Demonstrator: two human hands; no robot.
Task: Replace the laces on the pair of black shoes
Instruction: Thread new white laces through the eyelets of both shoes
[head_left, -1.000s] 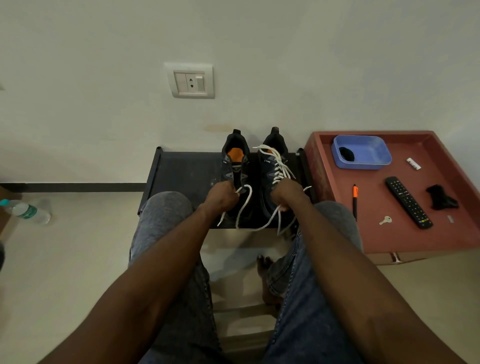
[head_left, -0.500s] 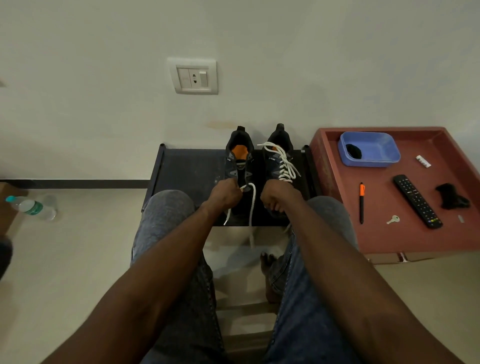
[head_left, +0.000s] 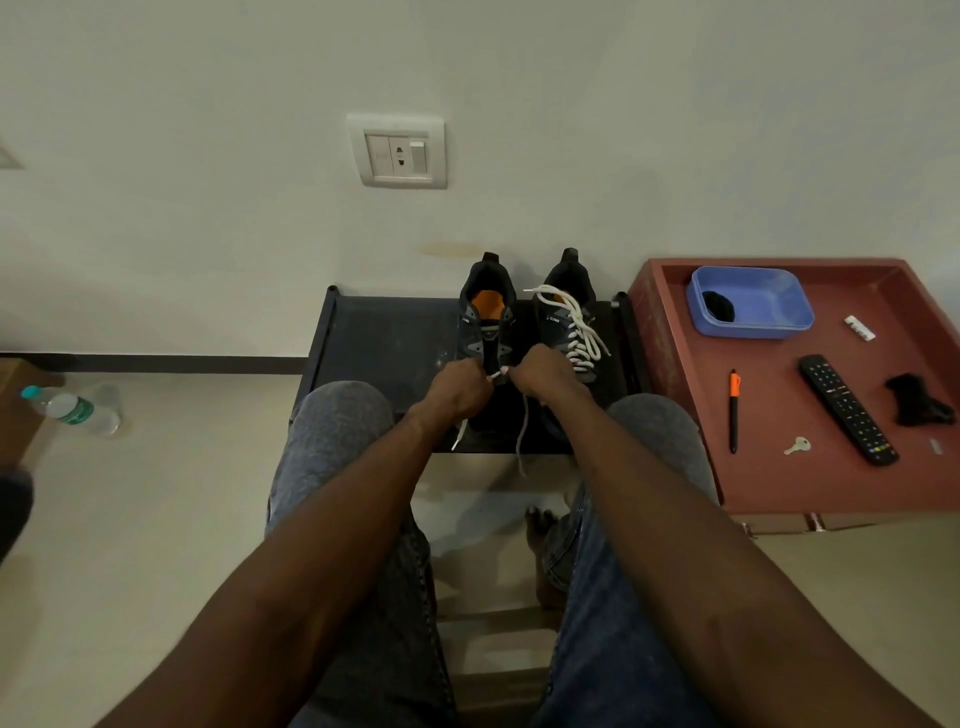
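Observation:
Two black shoes stand side by side on a dark low rack, heels toward the wall. The left shoe shows an orange insole and has almost no lacing. The right shoe is laced with a white lace. My left hand and my right hand meet over the toe end of the left shoe, each pinching a white lace whose two ends hang down below the hands. The fingertips and the lower eyelets are hidden by my knuckles.
A red-brown tray table to the right carries a blue tub, a remote, an orange-capped pen, a key and a black bundle. A water bottle lies on the floor at left. My knees flank the rack.
My right hand moved left from the right shoe's toe to the left shoe. The loose lace loops that lay in front of the right shoe are gone; both hands now sit close together.

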